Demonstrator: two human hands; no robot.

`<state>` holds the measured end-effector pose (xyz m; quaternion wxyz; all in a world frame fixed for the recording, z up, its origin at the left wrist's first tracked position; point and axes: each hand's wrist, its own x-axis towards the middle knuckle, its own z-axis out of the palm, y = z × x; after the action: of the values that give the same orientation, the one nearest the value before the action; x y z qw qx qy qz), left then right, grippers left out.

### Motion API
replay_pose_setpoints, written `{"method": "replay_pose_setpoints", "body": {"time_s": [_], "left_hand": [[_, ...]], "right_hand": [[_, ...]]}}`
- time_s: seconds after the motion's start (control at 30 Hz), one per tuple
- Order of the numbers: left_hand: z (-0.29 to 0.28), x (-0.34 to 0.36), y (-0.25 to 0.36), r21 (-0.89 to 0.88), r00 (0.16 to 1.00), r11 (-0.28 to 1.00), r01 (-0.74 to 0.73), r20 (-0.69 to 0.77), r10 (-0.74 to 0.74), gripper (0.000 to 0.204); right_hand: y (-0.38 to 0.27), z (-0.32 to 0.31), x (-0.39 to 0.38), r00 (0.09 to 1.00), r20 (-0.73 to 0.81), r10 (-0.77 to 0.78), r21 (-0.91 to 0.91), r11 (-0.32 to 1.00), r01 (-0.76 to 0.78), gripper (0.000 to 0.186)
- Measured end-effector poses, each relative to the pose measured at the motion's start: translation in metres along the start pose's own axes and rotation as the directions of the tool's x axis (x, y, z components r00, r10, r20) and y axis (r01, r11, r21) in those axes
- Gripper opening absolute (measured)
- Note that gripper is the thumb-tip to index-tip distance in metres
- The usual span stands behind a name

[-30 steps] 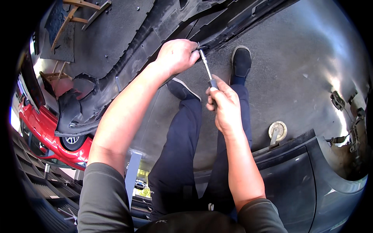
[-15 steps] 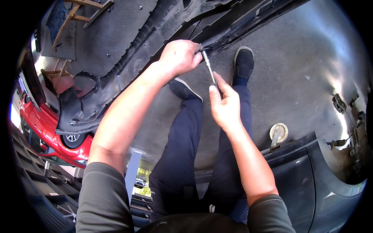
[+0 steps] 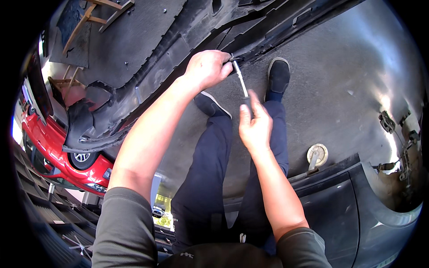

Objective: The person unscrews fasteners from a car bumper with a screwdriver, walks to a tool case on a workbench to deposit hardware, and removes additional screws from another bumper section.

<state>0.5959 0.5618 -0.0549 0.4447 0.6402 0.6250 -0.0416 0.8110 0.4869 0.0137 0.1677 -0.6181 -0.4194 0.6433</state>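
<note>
Tool (image 3: 241, 79) with silver shaft and dark handle sits at the long black plastic car panel (image 3: 174, 49); right hand (image 3: 255, 129) clasps the handle, left hand (image 3: 208, 69) curls beside the tip, hold too hidden to tell; working the tip seems the step, calling for steady alignment

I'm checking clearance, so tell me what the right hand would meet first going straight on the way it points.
Along its screwdriver-like tool, the right hand would probably meet the edge of the black plastic panel first, close beside the left hand; depth there is hard to judge.
</note>
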Motion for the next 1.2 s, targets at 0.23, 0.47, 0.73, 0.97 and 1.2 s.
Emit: {"method": "replay_pose_setpoints", "body": {"time_s": [0.23,0.47,0.73,0.97,1.2], "left_hand": [[-0.002,-0.012,0.000,-0.019,0.994,0.995,0.103,-0.024,-0.103,0.027],[0.003,-0.004,0.015,-0.021,0.989,0.991,0.131,-0.073,-0.133,0.026],[0.001,-0.014,0.027,-0.060,0.952,0.954,0.293,-0.076,-0.297,0.029],[0.006,-0.008,0.039,-0.138,0.935,0.932,0.335,-0.076,-0.347,0.037],[0.004,-0.006,0.036,-0.248,0.935,0.921,0.300,-0.116,-0.336,0.036]], "right_hand": [[-0.007,-0.002,-0.010,0.739,0.441,0.509,0.832,0.076,-0.549,0.044],[0.022,-0.002,-0.010,0.963,0.043,0.266,0.250,0.930,-0.268,0.051],[-0.017,-0.019,-0.003,0.651,0.669,0.359,0.658,0.120,-0.743,0.029],[0.022,0.012,-0.013,0.937,0.090,0.337,0.330,0.878,-0.347,0.045],[0.002,-0.010,-0.013,0.666,0.668,0.332,0.707,-0.001,-0.708,0.039]]}}
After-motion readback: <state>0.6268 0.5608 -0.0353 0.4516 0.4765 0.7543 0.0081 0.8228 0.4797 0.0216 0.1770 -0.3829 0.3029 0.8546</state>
